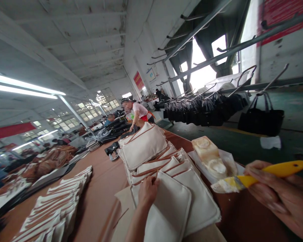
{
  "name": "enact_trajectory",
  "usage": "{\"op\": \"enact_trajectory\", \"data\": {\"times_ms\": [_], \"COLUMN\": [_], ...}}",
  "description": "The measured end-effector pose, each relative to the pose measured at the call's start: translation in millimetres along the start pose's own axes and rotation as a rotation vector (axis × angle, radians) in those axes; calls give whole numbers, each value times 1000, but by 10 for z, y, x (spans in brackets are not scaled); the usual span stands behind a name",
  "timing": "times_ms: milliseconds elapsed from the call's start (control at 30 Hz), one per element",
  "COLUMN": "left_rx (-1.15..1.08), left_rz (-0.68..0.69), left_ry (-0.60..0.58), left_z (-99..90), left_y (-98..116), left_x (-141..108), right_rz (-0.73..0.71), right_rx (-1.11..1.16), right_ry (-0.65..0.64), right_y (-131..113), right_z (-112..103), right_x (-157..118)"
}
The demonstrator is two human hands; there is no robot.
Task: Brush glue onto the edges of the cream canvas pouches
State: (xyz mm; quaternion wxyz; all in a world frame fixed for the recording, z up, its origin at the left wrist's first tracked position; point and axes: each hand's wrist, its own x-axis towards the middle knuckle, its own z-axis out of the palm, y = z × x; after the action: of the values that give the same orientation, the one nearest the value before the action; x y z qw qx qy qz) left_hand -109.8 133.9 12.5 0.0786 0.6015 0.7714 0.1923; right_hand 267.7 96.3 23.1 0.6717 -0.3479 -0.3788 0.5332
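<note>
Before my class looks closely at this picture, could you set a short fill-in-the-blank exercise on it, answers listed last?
1. The right hand holds a brush whose handle is coloured ____.
2. In this view, the pouch touched by the left hand lies to the ____ of the brush.
3. The hanging bags are ____ in colour.

Missing words: yellow; left; black.

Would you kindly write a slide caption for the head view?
The right hand holds a yellow-handled brush while the left hand touches an off-white pouch at a brown worktable.
</note>
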Motion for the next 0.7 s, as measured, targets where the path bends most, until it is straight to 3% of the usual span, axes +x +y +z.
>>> {"op": "enact_trajectory", "data": {"times_ms": [100, 200, 400, 567, 700], "left_rx": [-105, -225, -521, -659, -651], "left_rz": [-32, 0, 204, 244, 249], "left_ry": [-7, -26, -46, -101, -180], "left_z": [13, -36, -196, -194, -163], "left_y": [-4, 87, 489, 699, 687], "left_x": [-21, -198, -748, -987, -1033], "right_rz": [168, 190, 122, 51, -127], "right_rx": [92, 86, -4, -202, -334], "right_ry": [-73, -136, -341, -526, -479], "right_y": [122, 174, 105, 62, 20], "right_z": [57, 239, 685, 887, 933], "right_x": [-5, 16, 110, 176, 249]}}
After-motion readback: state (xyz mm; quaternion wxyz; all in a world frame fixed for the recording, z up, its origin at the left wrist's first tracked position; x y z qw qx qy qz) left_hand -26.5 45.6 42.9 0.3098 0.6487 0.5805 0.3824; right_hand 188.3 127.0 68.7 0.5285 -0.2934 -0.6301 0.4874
